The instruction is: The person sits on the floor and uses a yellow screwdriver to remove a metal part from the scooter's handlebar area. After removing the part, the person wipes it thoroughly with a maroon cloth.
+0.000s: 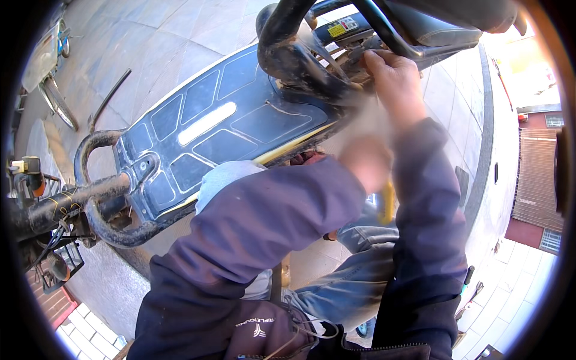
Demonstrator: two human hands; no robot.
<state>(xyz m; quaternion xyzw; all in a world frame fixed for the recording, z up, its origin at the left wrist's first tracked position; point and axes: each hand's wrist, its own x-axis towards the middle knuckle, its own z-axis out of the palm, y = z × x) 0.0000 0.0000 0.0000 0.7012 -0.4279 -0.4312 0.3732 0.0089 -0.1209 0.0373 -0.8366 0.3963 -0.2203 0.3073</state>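
An electric scooter lies across the view, its dark footboard (204,129) running from lower left to upper right. My right hand (396,81) reaches to the frame under the seat, its fingers closed at a metal part there. What they pinch is hidden by the hand. Below it, my left hand (367,161) is smeared by motion in front of the right forearm, and its fingers cannot be made out. A blurred yellow object (387,203) shows just under the left hand; whether the hand holds it is unclear. Thick black frame tubes (291,51) stand beside my right hand.
The dark seat (432,24) overhangs at top right. Black guard bars (123,231) and the steering column (78,201) stick out at the left. Farther off stands a wheeled cart (51,66) on the paving. My jeans-clad leg (345,282) is below my hands.
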